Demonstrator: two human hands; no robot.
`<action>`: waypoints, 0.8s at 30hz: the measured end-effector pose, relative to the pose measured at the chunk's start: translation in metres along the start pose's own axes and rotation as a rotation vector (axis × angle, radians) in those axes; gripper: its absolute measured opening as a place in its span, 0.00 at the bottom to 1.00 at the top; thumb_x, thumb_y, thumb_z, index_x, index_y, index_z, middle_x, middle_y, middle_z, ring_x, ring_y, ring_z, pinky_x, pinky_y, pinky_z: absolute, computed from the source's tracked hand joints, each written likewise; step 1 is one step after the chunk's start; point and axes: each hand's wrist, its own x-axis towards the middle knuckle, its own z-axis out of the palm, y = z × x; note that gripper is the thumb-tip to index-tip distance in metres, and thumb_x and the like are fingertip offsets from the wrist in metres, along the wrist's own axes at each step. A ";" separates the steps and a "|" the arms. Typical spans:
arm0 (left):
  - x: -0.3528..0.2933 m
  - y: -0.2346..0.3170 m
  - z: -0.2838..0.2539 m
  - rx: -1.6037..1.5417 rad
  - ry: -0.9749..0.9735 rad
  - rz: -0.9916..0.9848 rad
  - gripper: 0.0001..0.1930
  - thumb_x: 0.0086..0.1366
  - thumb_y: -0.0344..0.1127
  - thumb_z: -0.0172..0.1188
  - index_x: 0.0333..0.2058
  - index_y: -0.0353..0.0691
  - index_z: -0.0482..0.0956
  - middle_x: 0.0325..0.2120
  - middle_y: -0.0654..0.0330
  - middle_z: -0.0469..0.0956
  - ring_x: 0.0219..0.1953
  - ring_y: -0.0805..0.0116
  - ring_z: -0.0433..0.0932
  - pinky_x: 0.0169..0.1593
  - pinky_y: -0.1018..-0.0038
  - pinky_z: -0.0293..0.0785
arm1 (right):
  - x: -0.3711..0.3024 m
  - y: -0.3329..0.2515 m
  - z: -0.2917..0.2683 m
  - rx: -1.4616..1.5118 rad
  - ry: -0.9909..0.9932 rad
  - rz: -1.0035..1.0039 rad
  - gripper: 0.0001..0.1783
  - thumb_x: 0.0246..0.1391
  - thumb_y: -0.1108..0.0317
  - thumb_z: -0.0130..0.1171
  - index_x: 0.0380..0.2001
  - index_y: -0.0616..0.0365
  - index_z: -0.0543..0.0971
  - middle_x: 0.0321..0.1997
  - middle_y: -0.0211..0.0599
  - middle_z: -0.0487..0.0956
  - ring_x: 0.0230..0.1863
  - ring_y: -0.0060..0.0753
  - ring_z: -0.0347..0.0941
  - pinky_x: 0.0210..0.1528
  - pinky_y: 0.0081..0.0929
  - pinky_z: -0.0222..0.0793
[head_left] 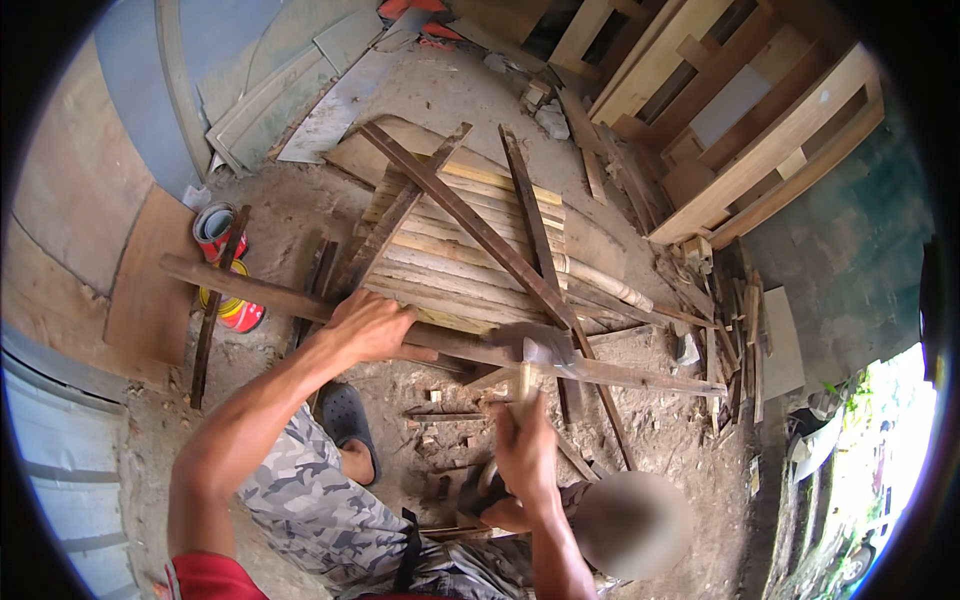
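Observation:
My left hand (372,326) is closed around a long weathered wooden beam (250,288), which runs from the far left across to the right in front of me. In my right hand (526,440) is a hammer with a pale wooden handle (526,382). Its metal head (548,350) is over the beam; the head is blurred, so I cannot tell whether the two touch. Beyond the beam lies a slatted stack of pale boards (460,262). Dark narrow lumber pieces (455,205) cross over the stack.
Paint cans (240,310) stand at the left beside a dark stick (212,335). Scrap wood (735,320) is piled at the right, below a wooden frame (760,150). Sheet panels (130,130) lean at the left. My shoe (348,425) is near the beam. A blurred round patch hides the lower right.

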 end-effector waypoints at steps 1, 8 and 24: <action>-0.003 -0.002 0.001 -0.013 -0.058 -0.019 0.51 0.54 0.82 0.45 0.39 0.28 0.80 0.10 0.55 0.72 0.16 0.62 0.76 0.29 0.60 0.77 | 0.010 -0.014 -0.003 0.029 -0.027 0.084 0.12 0.63 0.67 0.54 0.41 0.63 0.65 0.19 0.42 0.74 0.16 0.32 0.71 0.15 0.30 0.62; -0.004 -0.001 0.006 -0.028 0.015 0.030 0.51 0.54 0.82 0.44 0.41 0.28 0.79 0.10 0.58 0.71 0.15 0.70 0.73 0.27 0.62 0.75 | -0.001 -0.029 -0.012 0.288 0.300 0.037 0.12 0.63 0.71 0.53 0.43 0.66 0.63 0.18 0.39 0.72 0.17 0.30 0.68 0.17 0.28 0.61; -0.013 0.006 0.018 -0.007 0.161 0.049 0.44 0.53 0.76 0.53 0.37 0.31 0.81 0.19 0.48 0.78 0.27 0.52 0.81 0.41 0.55 0.76 | 0.016 -0.022 -0.006 0.041 -0.042 0.139 0.12 0.63 0.68 0.55 0.42 0.63 0.65 0.21 0.43 0.76 0.19 0.31 0.74 0.18 0.34 0.63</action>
